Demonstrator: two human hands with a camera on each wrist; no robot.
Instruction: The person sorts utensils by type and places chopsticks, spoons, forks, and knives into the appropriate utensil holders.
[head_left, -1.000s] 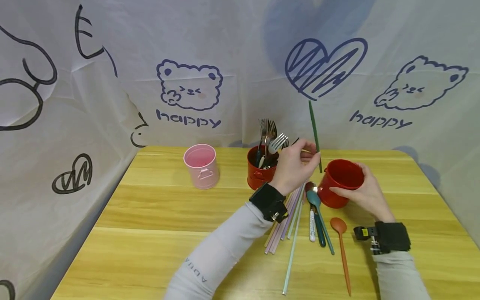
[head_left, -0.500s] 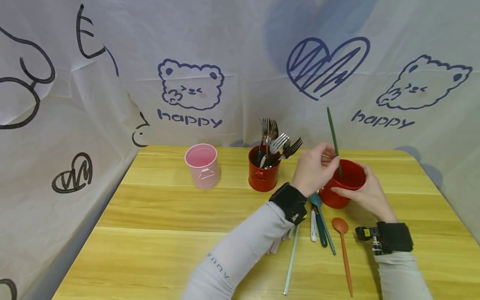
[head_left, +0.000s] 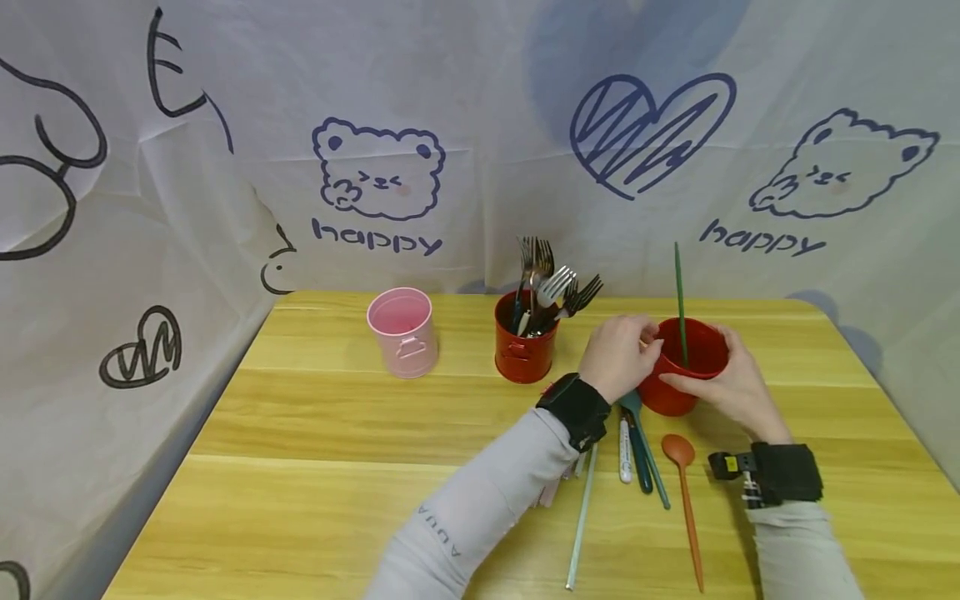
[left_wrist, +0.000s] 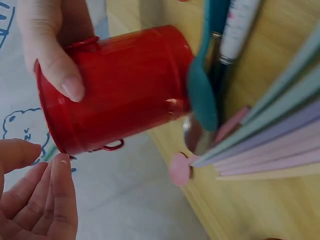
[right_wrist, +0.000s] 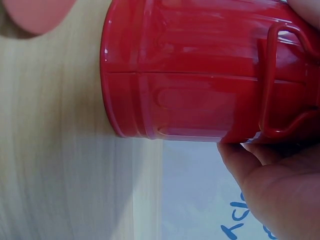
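Observation:
A red bucket point(head_left: 671, 393) stands tilted on the table, and my right hand point(head_left: 738, 392) grips it by the right side near the rim, thumb on the front. Inside the bucket leans a slim green straw point(head_left: 679, 304), its upper part above the rim. My left hand point(head_left: 622, 354) is close to the bucket's left rim. In the left wrist view its thumb and fingers point(left_wrist: 62, 190) are apart with nothing between them. Just below lie a teal spoon point(head_left: 633, 404), a white-handled utensil point(head_left: 625, 454) and several pastel straws point(left_wrist: 280, 135), partly hidden by my left arm in the head view.
A second red bucket point(head_left: 517, 358) full of forks point(head_left: 555, 287) stands to the left. Further left is a pink bucket point(head_left: 408, 354). An orange spoon point(head_left: 678, 450) lies in front of the right hand. A drawn-on white cloth point(head_left: 480, 167) hangs behind the table.
My left hand carried the green straw rightward over the red bucket, lowered it in and let go, then drew slightly back. My right hand keeps its grip on the bucket.

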